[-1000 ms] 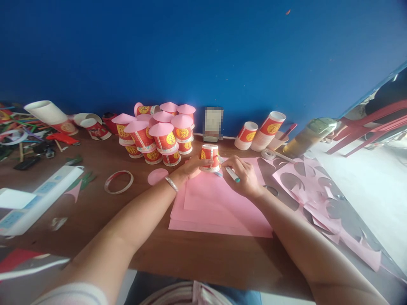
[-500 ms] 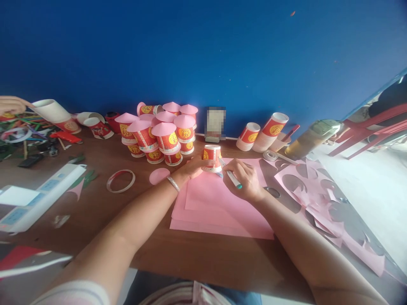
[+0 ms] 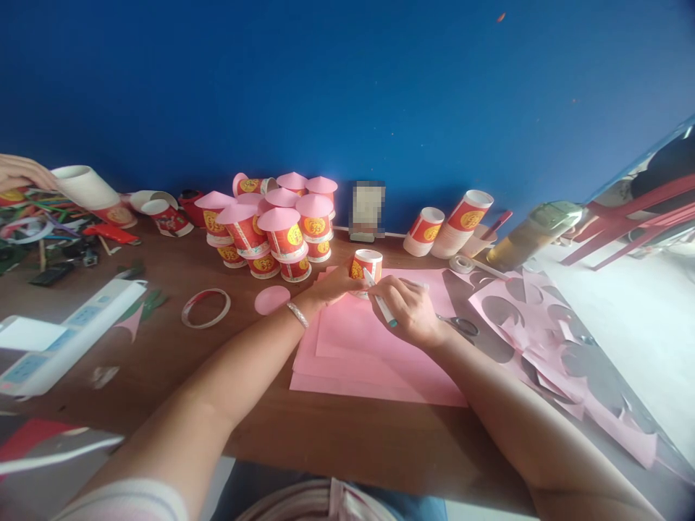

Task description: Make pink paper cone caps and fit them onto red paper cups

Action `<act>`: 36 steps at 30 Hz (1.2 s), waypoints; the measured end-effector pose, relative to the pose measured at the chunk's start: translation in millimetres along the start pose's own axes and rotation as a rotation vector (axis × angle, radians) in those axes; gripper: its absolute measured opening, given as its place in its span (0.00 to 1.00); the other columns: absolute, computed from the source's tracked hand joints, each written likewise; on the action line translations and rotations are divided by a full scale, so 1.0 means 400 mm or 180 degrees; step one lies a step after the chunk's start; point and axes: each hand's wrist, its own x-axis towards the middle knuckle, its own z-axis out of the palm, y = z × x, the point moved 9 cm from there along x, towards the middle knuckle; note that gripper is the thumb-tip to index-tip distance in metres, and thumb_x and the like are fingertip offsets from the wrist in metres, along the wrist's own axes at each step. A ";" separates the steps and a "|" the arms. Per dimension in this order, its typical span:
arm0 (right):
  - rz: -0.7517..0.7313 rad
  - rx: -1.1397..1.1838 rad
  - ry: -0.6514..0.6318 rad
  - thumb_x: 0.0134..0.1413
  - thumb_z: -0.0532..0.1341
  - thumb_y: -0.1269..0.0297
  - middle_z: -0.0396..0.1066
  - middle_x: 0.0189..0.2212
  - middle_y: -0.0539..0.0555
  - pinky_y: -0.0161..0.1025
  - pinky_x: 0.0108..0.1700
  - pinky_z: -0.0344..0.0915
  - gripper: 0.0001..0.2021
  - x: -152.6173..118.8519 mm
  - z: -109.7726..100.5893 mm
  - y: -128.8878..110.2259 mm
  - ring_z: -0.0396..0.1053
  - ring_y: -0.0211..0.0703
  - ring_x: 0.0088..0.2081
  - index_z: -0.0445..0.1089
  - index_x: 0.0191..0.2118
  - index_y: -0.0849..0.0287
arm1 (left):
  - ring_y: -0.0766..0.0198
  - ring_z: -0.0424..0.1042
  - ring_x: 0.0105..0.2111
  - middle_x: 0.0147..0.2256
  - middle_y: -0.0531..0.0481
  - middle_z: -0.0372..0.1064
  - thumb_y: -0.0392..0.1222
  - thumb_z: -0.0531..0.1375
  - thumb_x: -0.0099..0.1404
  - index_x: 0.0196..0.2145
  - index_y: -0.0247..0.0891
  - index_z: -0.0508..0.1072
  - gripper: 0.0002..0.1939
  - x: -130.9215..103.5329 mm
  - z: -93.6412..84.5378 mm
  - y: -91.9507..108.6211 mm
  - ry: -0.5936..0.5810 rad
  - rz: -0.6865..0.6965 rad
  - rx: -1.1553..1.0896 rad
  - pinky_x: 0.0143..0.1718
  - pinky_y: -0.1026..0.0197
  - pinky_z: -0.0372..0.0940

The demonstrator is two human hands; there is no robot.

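Note:
My left hand (image 3: 332, 286) is closed around the left side of a red paper cup (image 3: 367, 260) with a white rim and a yellow emblem. In my right hand (image 3: 410, 310) is a white marker (image 3: 386, 310) with a teal end, its upper end against or just in front of the cup. Fingers hide much of the cup's lower part. Both hands are over a stack of pink paper sheets (image 3: 374, 369). A pair of scissors (image 3: 461, 325) lies partly behind my right wrist.
Red cups with pink cone tops (image 3: 282, 235) stand stacked behind left. Further right are upright cup stacks (image 3: 461, 224), a bottle (image 3: 535, 231) and cut pink scraps (image 3: 565, 369). A tape roll (image 3: 206, 309) and power strip (image 3: 76, 333) lie left. Another person's hand (image 3: 24, 172) touches cups (image 3: 90, 192).
The cup has turned in my left hand, bringing its yellow emblem forward, and shifted slightly right. My right hand has moved left with the marker. The other person's hand has moved slightly right.

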 end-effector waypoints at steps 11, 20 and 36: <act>0.0113 0.0028 -0.0090 0.63 0.56 0.77 0.72 0.32 0.52 0.38 0.29 0.61 0.09 0.003 0.003 0.008 0.69 0.41 0.28 0.66 0.46 0.57 | 0.62 0.70 0.36 0.32 0.52 0.69 0.50 0.77 0.48 0.43 0.35 0.71 0.30 0.000 0.006 -0.009 -0.0219 -0.0153 0.0088 0.39 0.60 0.65; 0.0065 0.0009 -0.0100 0.62 0.56 0.77 0.72 0.31 0.52 0.38 0.29 0.60 0.08 0.006 0.004 -0.004 0.67 0.40 0.27 0.65 0.44 0.58 | 0.64 0.69 0.35 0.35 0.52 0.71 0.44 0.76 0.46 0.45 0.35 0.70 0.31 -0.003 -0.002 -0.008 -0.0073 -0.0263 -0.0033 0.36 0.61 0.64; 0.0165 0.0091 -0.0094 0.64 0.56 0.75 0.71 0.30 0.51 0.37 0.30 0.61 0.06 0.006 0.005 -0.003 0.68 0.39 0.27 0.65 0.43 0.56 | 0.64 0.70 0.34 0.34 0.50 0.73 0.45 0.76 0.48 0.40 0.34 0.74 0.25 0.001 -0.005 -0.004 -0.0171 -0.0096 -0.0256 0.38 0.61 0.63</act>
